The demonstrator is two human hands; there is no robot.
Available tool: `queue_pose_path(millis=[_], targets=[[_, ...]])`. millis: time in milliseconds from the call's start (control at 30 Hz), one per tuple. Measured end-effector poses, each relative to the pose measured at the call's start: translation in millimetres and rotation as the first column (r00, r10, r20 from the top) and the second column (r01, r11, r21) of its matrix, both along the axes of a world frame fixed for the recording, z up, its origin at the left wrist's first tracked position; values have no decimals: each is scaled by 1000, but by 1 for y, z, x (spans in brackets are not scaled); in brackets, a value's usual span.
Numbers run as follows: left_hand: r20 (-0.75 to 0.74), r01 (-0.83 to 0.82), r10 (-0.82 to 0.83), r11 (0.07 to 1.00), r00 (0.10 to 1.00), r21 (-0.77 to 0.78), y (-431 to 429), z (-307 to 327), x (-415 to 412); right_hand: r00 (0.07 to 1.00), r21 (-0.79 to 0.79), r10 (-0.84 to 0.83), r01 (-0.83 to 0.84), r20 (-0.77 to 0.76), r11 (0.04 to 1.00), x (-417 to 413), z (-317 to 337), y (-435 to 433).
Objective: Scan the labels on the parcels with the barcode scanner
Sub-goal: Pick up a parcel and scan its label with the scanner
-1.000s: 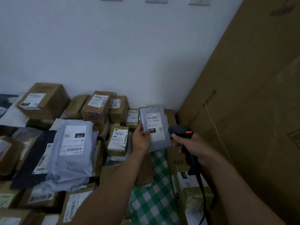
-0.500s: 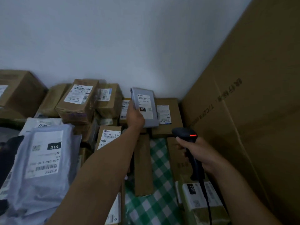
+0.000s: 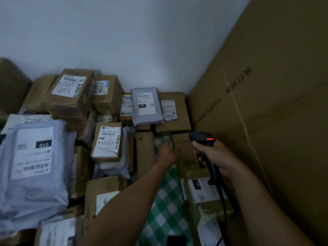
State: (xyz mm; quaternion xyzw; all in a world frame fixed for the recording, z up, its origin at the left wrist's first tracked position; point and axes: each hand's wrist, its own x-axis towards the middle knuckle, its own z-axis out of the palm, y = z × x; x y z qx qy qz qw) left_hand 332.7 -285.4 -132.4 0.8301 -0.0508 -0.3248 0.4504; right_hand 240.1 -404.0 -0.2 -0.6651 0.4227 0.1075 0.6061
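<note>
Black plastic barcode scanner [image 3: 201, 136], red lamp lit, stands beside the cardboard wall [image 3: 266, 121]; the right hand [image 3: 215, 157] clamps its handle. The grey mailer [image 3: 147, 119] labelled 231 lies on brown boxes [image 3: 174, 124] in the corner. The left hand [image 3: 167, 154] is blurred, so its grip cannot be determined.

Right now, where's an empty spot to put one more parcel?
Only the checked cloth shows bare: a strip between the left arm and the 231 box, running up toward the left hand. Left of it and along the wall, parcels are piled tight.
</note>
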Motion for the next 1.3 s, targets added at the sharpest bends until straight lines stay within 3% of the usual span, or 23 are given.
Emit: queue_pose_path(millis=[133,300,400,567,767,933,1133,1200,1300], targets=[[-263,123,-99,990,960,74,-7,-33,-23,1000,-28,7,-7,-22,1000,-18,-7,-1],[-278,54,-41,998,960,39,-14,-46,-35,1000,-19,-4,4,7,1000,-32,-14,-1],[-238,-41,20,995,971,-87,-15,-47,-38,1000,-16,-15,15,18,1000,-38,-18,-5],[-354,-279,188,934,916,-225,-10,-35,-41,1000,0,-10,10,17,1000,-41,-19,-9],[-217,-368,312,880,925,-300,13,-19,-37,1000,12,0,0,28,1000,-43,-14,-4],[19,-298,324,889,946,-349,29,7,-33,999,-4,28,-28,31,1000,-46,-5,7],[342,-227,379,884,860,-408,48,45,-14,990,-65,43,-34,137,997,-46,22,23],[363,-217,389,875,846,-432,53,61,-7,984,-64,48,-38,169,997,-45,34,27],[277,-274,483,787,831,-553,58,85,3,974,-91,96,-79,205,993,-45,52,31]])
